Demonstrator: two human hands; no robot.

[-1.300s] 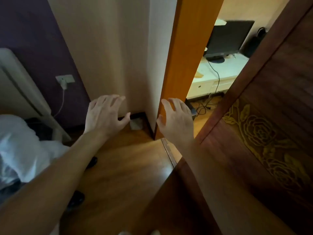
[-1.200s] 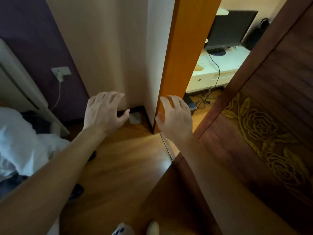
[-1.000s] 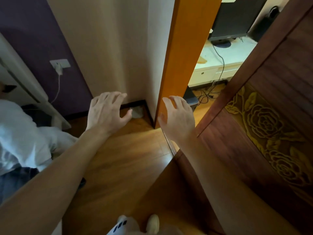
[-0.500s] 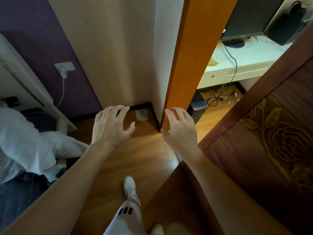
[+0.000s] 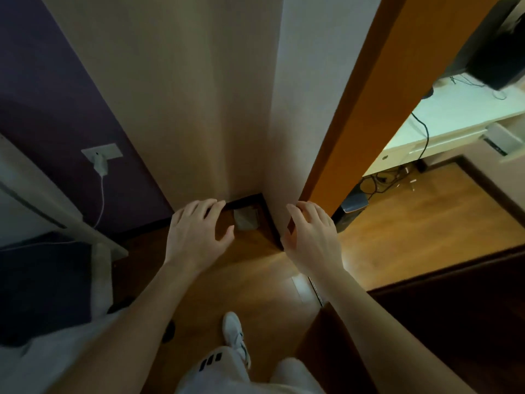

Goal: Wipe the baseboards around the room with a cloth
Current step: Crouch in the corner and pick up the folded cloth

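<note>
In front of us two walls meet in a corner, and the dark baseboard (image 5: pixel 247 198) runs along their foot. On the wooden floor (image 5: pixel 255 280) in this corner lies a small pale folded piece, apparently the cloth (image 5: pixel 245 220), close against the baseboard. Our left hand (image 5: pixel 196 234) is spread, the fingers apart, with its fingertips before the baseboard and the thumb just beside the cloth; our right hand (image 5: pixel 312 237) is spread too, at the foot of the orange door frame (image 5: pixel 369 95). Neither hand touches the cloth. The wall corner stands out between the cloth and the right hand. At the right a dark wooden door (image 5: pixel 454 308) is open. Through the doorway we see a white bench (image 5: pixel 454 118) with a black monitor (image 5: pixel 500 52), tangled cables (image 5: pixel 380 179) below it, and a dark box-like thing (image 5: pixel 352 206) whose content we cannot see. At the left a charger (image 5: pixel 100 164) sits in a wall socket (image 5: pixel 112 150).
</note>
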